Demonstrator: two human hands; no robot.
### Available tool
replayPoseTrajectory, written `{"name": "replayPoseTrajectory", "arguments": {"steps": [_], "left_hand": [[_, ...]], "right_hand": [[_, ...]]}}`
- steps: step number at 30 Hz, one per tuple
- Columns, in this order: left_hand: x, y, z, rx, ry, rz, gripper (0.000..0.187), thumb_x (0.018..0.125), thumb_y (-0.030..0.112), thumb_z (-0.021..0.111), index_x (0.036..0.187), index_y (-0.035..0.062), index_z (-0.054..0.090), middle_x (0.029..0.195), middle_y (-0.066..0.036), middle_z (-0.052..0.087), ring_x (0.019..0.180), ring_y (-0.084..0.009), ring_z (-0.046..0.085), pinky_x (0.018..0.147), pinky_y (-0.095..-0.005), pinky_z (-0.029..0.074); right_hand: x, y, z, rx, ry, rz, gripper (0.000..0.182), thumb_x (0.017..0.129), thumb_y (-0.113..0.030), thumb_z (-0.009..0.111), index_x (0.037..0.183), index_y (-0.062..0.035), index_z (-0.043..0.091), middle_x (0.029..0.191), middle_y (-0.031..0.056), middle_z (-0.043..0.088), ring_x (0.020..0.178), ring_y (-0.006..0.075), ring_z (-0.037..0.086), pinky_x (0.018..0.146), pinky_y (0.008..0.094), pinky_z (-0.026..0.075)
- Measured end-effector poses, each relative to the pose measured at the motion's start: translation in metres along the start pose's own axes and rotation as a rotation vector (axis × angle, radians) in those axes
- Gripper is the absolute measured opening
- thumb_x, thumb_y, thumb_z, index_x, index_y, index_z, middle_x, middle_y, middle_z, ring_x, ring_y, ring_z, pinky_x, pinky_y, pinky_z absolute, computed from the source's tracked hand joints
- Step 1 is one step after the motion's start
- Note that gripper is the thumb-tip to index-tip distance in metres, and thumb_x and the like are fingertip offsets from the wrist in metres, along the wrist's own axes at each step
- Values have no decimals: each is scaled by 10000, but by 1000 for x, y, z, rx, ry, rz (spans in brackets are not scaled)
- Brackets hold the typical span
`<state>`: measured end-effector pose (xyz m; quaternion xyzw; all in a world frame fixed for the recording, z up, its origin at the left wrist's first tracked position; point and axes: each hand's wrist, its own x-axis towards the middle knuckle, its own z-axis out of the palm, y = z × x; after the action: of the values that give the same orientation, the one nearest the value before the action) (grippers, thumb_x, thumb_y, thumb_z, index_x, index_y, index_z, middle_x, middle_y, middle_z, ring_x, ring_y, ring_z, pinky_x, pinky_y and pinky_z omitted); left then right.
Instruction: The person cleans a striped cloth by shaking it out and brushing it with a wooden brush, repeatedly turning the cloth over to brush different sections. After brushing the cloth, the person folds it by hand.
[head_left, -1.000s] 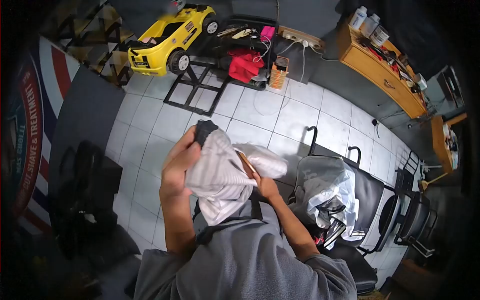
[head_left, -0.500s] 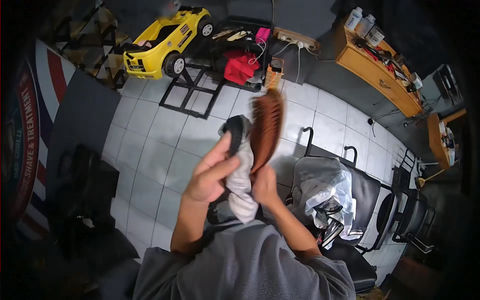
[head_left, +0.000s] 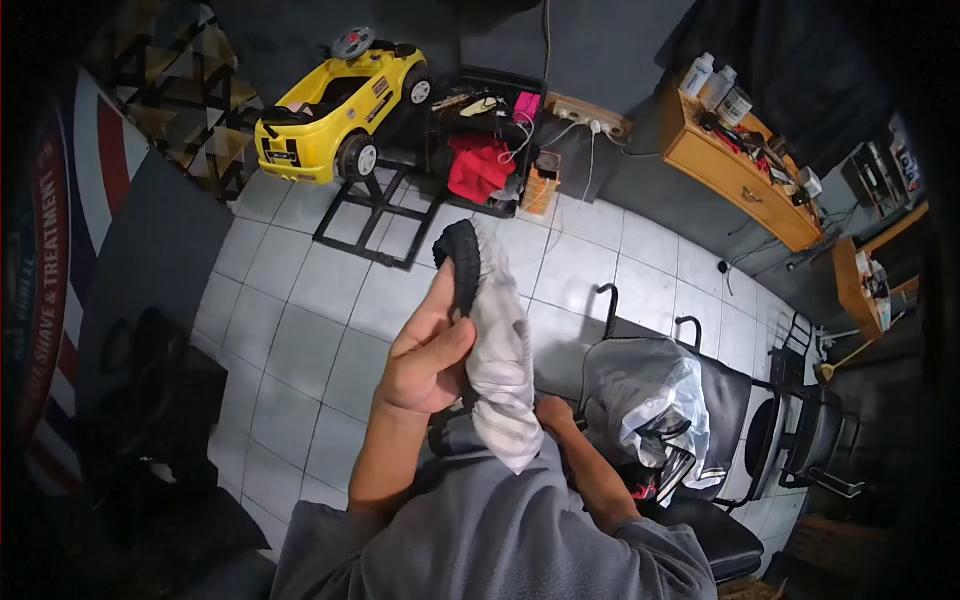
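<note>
My left hand holds up a limp piece of whitish-grey cloth with a thick black ribbed band along its top. The thumb presses on the near side, and the cloth hangs down toward my grey shirt. Low and close to my body, at the right of the cloth's lower end, is my right hand. Its fingers are mostly hidden, and whatever it holds does not show. The brown brush is not visible.
A black bench with a clear plastic bag stands at the right. Ahead are a yellow toy car, a black metal frame, a black shelf with red cloth and an orange box. A wooden drawer unit hangs at the upper right.
My right hand has dropped from beside the cloth toward my body, and the brown brush has gone out of sight. The cloth hangs straighter in my left hand.
</note>
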<state>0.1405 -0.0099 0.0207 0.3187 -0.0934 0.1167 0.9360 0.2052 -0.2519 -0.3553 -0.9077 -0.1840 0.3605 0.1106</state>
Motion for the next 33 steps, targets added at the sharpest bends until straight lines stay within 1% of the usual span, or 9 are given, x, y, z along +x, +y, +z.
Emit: {"name": "replayPoseTrajectory", "arguments": {"steps": [4,6,9,10,14,23,28,30,33], "left_hand": [[-5,4,-9,192,52,-108,654,909,-7,422,1435,43,37,1358,-38,361,1145,-93,415,966,-225,315],[-4,-3,-10,275,59,-135,639,922,-7,396,1429,27,8,1310,-25,381,1093,-70,411,936,-206,325],[-5,-17,-15,377,59,-179,643,933,39,413,1419,5,-6,1121,-13,437,928,-32,411,808,-177,371],[-4,-18,-15,409,20,-194,639,936,61,422,1411,-15,2,1083,-9,433,906,-30,398,786,-173,366],[3,-7,-4,533,-67,-48,638,939,93,432,1398,-51,13,1009,-2,432,851,-35,385,746,-164,347],[-20,33,-11,129,200,0,640,914,37,431,1414,-32,37,1108,-26,465,914,-47,429,822,-177,361],[-32,35,-26,314,-81,-209,654,913,46,434,1415,-26,21,1032,-30,477,846,-50,414,762,-179,362],[-31,29,-28,322,-117,-258,653,915,51,434,1413,-29,19,1008,-25,476,836,-48,409,749,-179,361],[-32,22,-38,350,-184,-304,646,915,51,431,1410,-35,26,1007,-26,476,847,-46,408,761,-180,361]], "right_hand": [[2,-23,-39,510,308,13,626,915,-524,325,801,23,609,700,224,624,713,330,639,618,421,477],[-66,-106,-133,1424,97,-43,497,930,-548,296,688,-129,410,503,-46,334,401,60,292,357,237,199],[-117,-160,-181,1904,3,-471,438,957,-437,319,721,-87,435,550,-16,394,438,122,370,387,291,255],[-105,-168,-164,1333,435,-582,378,956,-334,311,754,-50,457,597,15,460,515,174,446,451,336,323],[-94,-190,-101,913,655,-631,303,912,-115,312,981,75,537,872,277,591,864,406,577,762,442,453],[-3,-53,14,-125,153,-339,464,925,-356,362,920,53,582,875,278,606,835,429,592,731,522,442],[-2,-68,-43,714,204,131,606,893,-568,375,743,-13,567,625,137,573,511,250,565,469,402,440],[-65,-141,-129,1500,86,-57,515,878,-632,333,678,-159,373,527,-61,304,391,63,255,356,223,194],[-111,-175,-182,1695,-101,-413,495,920,-578,274,679,-149,320,528,-63,233,410,62,182,355,235,177]]}}
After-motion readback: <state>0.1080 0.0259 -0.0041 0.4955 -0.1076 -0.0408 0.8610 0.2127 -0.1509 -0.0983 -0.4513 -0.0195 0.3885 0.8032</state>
